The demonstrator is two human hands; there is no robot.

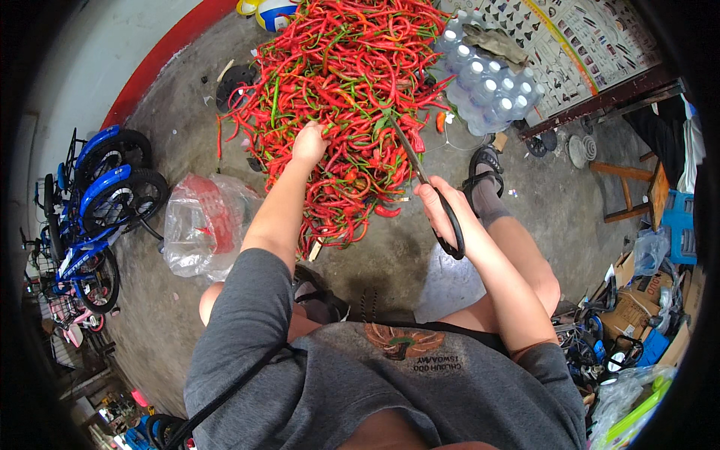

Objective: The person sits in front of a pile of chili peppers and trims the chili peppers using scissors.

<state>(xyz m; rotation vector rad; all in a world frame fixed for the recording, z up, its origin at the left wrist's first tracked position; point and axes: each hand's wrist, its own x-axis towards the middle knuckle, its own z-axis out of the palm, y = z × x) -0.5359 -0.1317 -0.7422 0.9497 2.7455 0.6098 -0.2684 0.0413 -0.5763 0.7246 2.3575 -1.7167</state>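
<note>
A large heap of long red chili peppers (pixel 352 45), with green stems and a few greenish pods, lies on the floor in front of me. My left hand (pixel 310 144) is at the left part of the heap, its fingers curled closed among the peppers. What they pinch is hidden. On the right, my right hand (pixel 444 206) grips a pair of scissors (pixel 409 150) by the black handles. Their long dark blades point up and to the left, over the right side of the heap. One loose chili pepper (pixel 387 212) lies at the heap's near edge.
A clear plastic bag (pixel 191 244) with red on it lies left of the heap. Packed clear bottles (pixel 487 86) with white caps stand at the far right. Blue bicycles (pixel 105 187) stand at the left. Cardboard and clutter (pixel 634 307) lie right, near a wooden stool (pixel 656 191).
</note>
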